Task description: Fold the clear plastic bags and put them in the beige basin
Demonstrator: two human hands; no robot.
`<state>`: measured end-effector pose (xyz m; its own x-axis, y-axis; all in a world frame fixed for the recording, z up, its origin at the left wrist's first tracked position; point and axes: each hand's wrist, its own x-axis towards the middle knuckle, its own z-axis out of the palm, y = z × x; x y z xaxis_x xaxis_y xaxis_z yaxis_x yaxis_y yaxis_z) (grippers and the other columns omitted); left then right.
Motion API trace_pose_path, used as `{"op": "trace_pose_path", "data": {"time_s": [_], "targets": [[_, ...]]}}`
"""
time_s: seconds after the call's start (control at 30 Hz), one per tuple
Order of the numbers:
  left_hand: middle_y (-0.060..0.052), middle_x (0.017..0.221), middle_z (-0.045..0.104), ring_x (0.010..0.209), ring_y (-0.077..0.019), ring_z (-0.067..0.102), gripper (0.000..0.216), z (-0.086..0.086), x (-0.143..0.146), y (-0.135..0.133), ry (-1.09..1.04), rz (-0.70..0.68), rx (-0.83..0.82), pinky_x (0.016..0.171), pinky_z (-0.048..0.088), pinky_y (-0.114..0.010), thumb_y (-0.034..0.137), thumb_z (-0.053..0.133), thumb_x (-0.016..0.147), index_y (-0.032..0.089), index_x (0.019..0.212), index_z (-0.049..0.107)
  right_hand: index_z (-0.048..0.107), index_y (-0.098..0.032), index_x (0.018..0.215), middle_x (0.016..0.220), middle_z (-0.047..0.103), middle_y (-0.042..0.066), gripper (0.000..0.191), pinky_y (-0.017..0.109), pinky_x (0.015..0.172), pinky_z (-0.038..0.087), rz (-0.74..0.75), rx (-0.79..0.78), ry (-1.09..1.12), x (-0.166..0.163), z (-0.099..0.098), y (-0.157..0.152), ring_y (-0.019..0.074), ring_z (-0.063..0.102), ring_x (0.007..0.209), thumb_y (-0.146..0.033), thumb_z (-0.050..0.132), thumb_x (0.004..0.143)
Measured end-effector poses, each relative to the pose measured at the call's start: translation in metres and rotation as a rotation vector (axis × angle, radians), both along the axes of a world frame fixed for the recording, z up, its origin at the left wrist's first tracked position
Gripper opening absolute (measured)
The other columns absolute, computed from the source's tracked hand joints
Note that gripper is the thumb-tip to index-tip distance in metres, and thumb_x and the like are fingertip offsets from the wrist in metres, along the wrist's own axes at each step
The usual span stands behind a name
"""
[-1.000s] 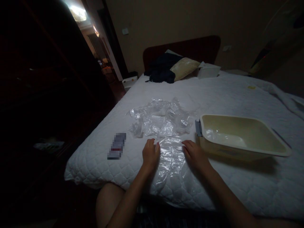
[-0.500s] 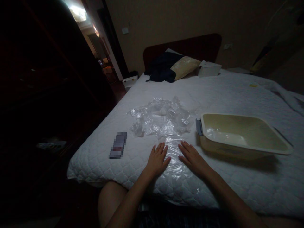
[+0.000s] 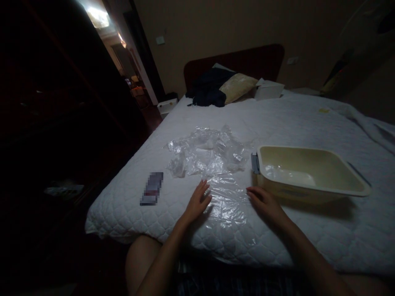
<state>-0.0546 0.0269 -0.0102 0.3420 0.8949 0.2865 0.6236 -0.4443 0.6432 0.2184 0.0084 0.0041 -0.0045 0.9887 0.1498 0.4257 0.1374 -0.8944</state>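
Note:
A clear plastic bag (image 3: 226, 201) lies spread flat on the white quilted bed between my hands. At its left edge is my left hand (image 3: 198, 200), fingers stretched out and thumb apart. My right hand (image 3: 264, 202) is at the bag's right side, its fingers extended and thumb spread below. Neither hand grips anything; whether the fingertips touch the bag I cannot tell. Beyond them is a crumpled pile of clear plastic bags (image 3: 206, 152). Just right of the pile stands an open cream plastic bin (image 3: 308, 192) with grey side clips.
A pixelated, phone-shaped item (image 3: 152, 189) lies on the bed (image 3: 120, 205) to the left. Near the headboard (image 3: 262, 55) are dark clothing (image 3: 210, 86), a beige pillow (image 3: 239, 87) and a white box (image 3: 269, 89). The bed's left edge drops to a dark floor.
My hands have moved apart, the left one leftward and the right one rightward, showing more of the flat bag between them. The camera view has shifted slightly.

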Motion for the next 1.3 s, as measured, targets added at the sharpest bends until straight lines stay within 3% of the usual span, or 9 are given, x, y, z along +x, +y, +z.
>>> {"op": "trace_pose_path", "data": {"time_s": [0.17, 0.3, 0.47, 0.67, 0.93, 1.13, 1.3], "targets": [[-0.009, 0.134, 0.039, 0.127, -0.0200, 0.027, 0.036, 0.016, 0.020, -0.011, 0.085, -0.043, 0.090, 0.104, 0.024, -0.043, 0.030, 0.040, 0.085, 0.020, 0.119, 0.046, 0.065, -0.018, 0.086, 0.088, 0.066, 0.010, 0.028, 0.037, 0.073, 0.043, -0.180, -0.047, -0.134, 0.021, -0.004, -0.012, 0.0250, 0.060, 0.080, -0.039, 0.054, 0.072], [-0.010, 0.132, 0.041, 0.126, -0.0201, 0.030, 0.040, 0.027, 0.054, -0.025, 0.213, -0.247, 0.087, 0.103, 0.027, -0.042, 0.032, 0.037, 0.086, 0.018, 0.123, 0.042, 0.063, -0.018, 0.074, 0.066, 0.064, 0.007, 0.030, 0.031, 0.057, 0.041, -0.145, -0.138, -0.263, 0.027, -0.005, -0.020, 0.0213, 0.057, 0.061, -0.045, 0.049, 0.073], [-0.012, 0.132, 0.040, 0.126, -0.0223, 0.029, 0.041, 0.027, 0.080, -0.035, 0.364, -0.275, 0.074, 0.105, 0.019, -0.045, 0.036, 0.035, 0.086, 0.016, 0.122, 0.042, 0.058, -0.019, 0.067, 0.058, 0.059, 0.003, 0.027, 0.027, 0.050, 0.036, -0.123, -0.182, -0.304, 0.033, -0.008, -0.019, 0.0179, 0.052, 0.054, -0.045, 0.054, 0.069], [-0.011, 0.133, 0.039, 0.128, -0.0219, 0.026, 0.044, 0.027, 0.080, -0.041, 0.388, -0.273, 0.070, 0.106, 0.015, -0.044, 0.038, 0.033, 0.086, 0.016, 0.123, 0.041, 0.054, -0.018, 0.056, 0.050, 0.050, -0.002, 0.022, 0.024, 0.045, 0.031, -0.035, -0.255, -0.025, 0.031, -0.008, -0.015, 0.0125, 0.044, 0.049, -0.037, 0.061, 0.065], [-0.012, 0.137, 0.033, 0.129, -0.0224, 0.021, 0.047, 0.026, 0.080, -0.044, 0.402, -0.268, 0.091, 0.107, 0.013, -0.044, 0.042, 0.033, 0.085, 0.014, 0.123, 0.039, 0.053, -0.018, 0.061, 0.055, 0.054, -0.001, 0.025, 0.022, 0.045, 0.032, 0.037, -0.445, 0.520, 0.009, 0.018, -0.013, 0.0094, 0.045, 0.048, -0.040, 0.066, 0.063], [-0.011, 0.135, 0.036, 0.129, -0.0216, 0.022, 0.047, 0.027, 0.081, -0.045, 0.441, -0.270, 0.115, 0.107, 0.012, -0.044, 0.043, 0.029, 0.087, 0.014, 0.122, 0.040, 0.054, -0.018, 0.064, 0.064, 0.058, -0.001, 0.025, 0.023, 0.054, 0.038, 0.161, -0.445, 0.624, -0.008, 0.021, 0.002, 0.0103, 0.051, 0.057, -0.038, 0.069, 0.062], [-0.010, 0.137, 0.033, 0.129, -0.0214, 0.021, 0.053, 0.024, 0.080, -0.044, 0.457, -0.263, 0.133, 0.107, 0.012, -0.045, 0.046, 0.028, 0.086, 0.015, 0.130, 0.030, 0.057, -0.018, 0.070, 0.071, 0.061, 0.001, 0.024, 0.025, 0.062, 0.041, 0.214, -0.455, 0.615, -0.022, 0.012, 0.012, 0.0123, 0.056, 0.066, -0.041, 0.063, 0.068]]}}
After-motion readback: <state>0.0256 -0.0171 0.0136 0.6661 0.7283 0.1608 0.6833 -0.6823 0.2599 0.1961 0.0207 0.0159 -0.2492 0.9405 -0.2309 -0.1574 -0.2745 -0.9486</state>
